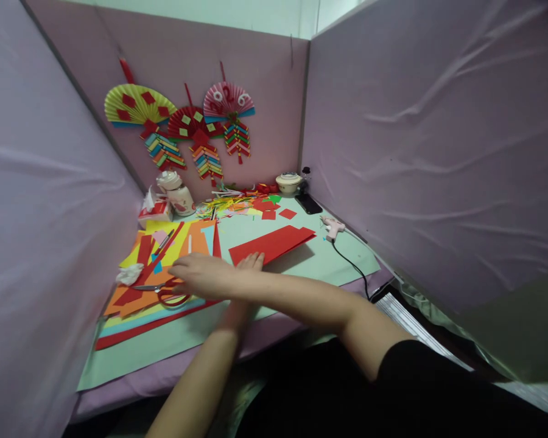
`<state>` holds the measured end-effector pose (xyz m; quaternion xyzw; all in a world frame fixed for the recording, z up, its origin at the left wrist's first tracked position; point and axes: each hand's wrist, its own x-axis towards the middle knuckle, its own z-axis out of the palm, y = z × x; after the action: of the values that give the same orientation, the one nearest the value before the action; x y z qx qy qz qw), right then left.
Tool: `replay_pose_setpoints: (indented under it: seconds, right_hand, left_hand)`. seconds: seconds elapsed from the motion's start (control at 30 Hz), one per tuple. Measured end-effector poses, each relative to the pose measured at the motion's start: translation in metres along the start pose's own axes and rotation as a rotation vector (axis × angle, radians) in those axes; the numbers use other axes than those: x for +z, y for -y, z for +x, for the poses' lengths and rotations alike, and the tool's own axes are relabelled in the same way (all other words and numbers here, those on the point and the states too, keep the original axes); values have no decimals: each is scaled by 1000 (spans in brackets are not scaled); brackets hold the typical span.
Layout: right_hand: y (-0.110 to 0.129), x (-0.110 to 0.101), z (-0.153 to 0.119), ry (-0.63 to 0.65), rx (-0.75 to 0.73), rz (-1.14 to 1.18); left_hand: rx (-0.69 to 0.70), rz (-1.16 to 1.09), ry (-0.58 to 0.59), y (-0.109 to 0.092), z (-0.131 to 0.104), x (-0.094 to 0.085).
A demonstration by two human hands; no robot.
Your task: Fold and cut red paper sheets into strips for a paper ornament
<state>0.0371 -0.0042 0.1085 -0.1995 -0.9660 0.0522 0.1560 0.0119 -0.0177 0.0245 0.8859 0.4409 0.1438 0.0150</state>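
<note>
My right arm crosses over my left. My right hand point(201, 275) reaches to the left, its fingers curled down onto the red handles of a pair of scissors point(167, 297); the scissors' blades rest on the stacked coloured paper point(194, 234). Partly hidden behind my right forearm, my left hand point(251, 261) lies with fingers stretched out on the near edge of a folded sheet of red paper point(274, 242). The right end of that sheet stands a little off the table. A craft knife point(164, 242) and a crumpled white tissue point(130, 274) lie on the coloured paper.
Paper scraps point(237, 205) and red squares point(287, 213) lie at the back. A pink glue gun point(332, 228) with a cord, a black phone point(309, 204), a lidded bowl point(288, 184), a white bottle point(178, 194) and a tissue pack point(155, 212) stand around. Paper fans point(139, 104) hang behind.
</note>
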Motion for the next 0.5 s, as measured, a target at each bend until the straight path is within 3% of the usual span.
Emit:
replay_pose_setpoints:
  seconds: [0.13, 0.23, 0.33, 0.4, 0.5]
  right_hand:
    - [-7, -39, -98, -201, 322, -232]
    - [-13, -52, -153, -144, 477, -506]
    - [-12, -52, -173, -106, 504, -586]
    - [-7, -47, -172, -94, 544, -612]
    - [7, -37, -161, -62, 640, -666]
  left_hand:
    - [-31, 29, -162, -1, -4, -20]
    - [1, 78, -234, -8, -11, -32]
    - [73, 124, -250, -19, -19, -43]
    - [86, 158, -212, -28, -20, -49]
    - [-2, 225, -163, -46, -13, -59]
